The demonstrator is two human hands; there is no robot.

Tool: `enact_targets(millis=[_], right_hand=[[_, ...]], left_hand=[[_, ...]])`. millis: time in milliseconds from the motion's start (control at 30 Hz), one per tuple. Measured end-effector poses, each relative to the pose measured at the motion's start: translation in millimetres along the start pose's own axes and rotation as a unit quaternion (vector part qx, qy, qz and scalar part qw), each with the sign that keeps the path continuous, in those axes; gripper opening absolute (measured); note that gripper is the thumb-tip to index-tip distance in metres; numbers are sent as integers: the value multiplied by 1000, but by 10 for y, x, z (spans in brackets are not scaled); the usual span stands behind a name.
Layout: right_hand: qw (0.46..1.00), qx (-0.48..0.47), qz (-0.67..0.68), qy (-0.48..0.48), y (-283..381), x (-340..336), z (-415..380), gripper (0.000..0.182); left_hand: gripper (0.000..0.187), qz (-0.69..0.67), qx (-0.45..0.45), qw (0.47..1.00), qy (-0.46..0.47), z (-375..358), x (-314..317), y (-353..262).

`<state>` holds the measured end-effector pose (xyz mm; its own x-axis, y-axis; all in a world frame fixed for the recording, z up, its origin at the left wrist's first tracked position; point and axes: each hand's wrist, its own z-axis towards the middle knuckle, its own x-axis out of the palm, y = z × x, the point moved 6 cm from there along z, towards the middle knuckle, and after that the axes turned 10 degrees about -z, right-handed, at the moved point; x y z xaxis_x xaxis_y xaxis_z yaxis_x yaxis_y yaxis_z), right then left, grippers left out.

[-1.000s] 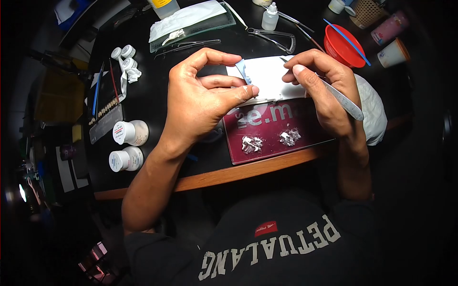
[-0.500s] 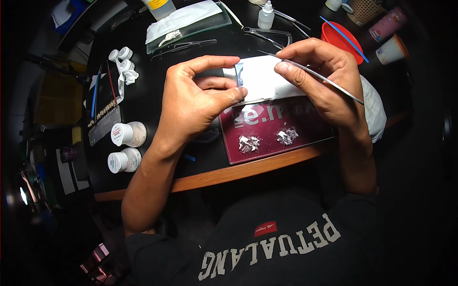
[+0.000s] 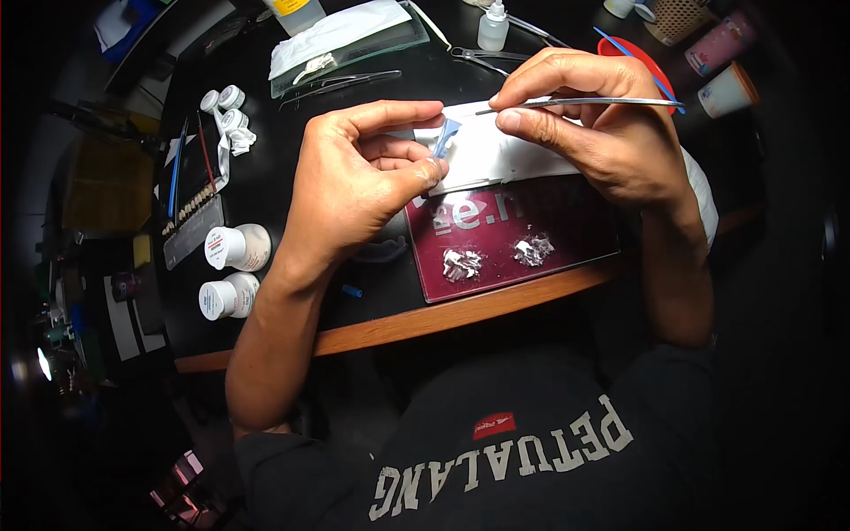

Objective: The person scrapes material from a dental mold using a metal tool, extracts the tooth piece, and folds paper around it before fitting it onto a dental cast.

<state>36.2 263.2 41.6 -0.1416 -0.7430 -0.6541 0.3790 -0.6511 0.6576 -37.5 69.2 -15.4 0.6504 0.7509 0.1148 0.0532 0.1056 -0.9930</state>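
Observation:
A small blue piece [image 3: 448, 135] with a whitish patch is pinched between the thumb and fingers of my left hand [image 3: 367, 164]. My right hand [image 3: 598, 124] grips a thin metal tool [image 3: 611, 102], whose tip points left toward the blue piece without touching it. Beneath both hands lies a white folded sheet [image 3: 505, 155], across the upper part of a dark red glossy plate [image 3: 487, 274] with pale lettering. Two small heaps of white paste, a left one [image 3: 462, 264] and a right one [image 3: 533, 250], sit on this plate.
Two white-lidded jars [image 3: 237, 249] [image 3: 228, 297] stand left of my forearm. Behind are tweezers [image 3: 345, 84], a glass slab [image 3: 372, 57] with white tissue and a dropper bottle [image 3: 493, 31]. A red bowl [image 3: 639, 66] and a cup [image 3: 728, 91] are at the back right.
The blue piece has turned and now shows more of its face. My right hand has moved slightly up, and the metal tool has swung from a slant to nearly level.

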Motion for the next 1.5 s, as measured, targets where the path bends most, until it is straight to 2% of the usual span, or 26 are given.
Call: enact_targets(millis=[33,133,233,400,600,700,1500], right_hand=[[999,21,22,21,12,4,20,14],[997,-25,72,-3,-144,100,18,14],[995,-6,96,2,-239,145,1,15],[996,-1,84,13,-248,176,-15,15],[998,-13,56,12,-240,195,-25,15],[998,-10,54,13,-255,205,-29,15],[995,37,87,15,-353,240,-43,13]], left_hand=[[44,2,3,1000,0,3,-2,0],[43,22,5,1000,9,12,-17,7],[42,63,0,998,26,14,-44,15],[35,94,47,994,18,25,-22,-22],[34,89,55,994,17,20,-7,-14],[35,112,21,993,36,14,-7,1],[32,162,58,985,26,9,72,24]])
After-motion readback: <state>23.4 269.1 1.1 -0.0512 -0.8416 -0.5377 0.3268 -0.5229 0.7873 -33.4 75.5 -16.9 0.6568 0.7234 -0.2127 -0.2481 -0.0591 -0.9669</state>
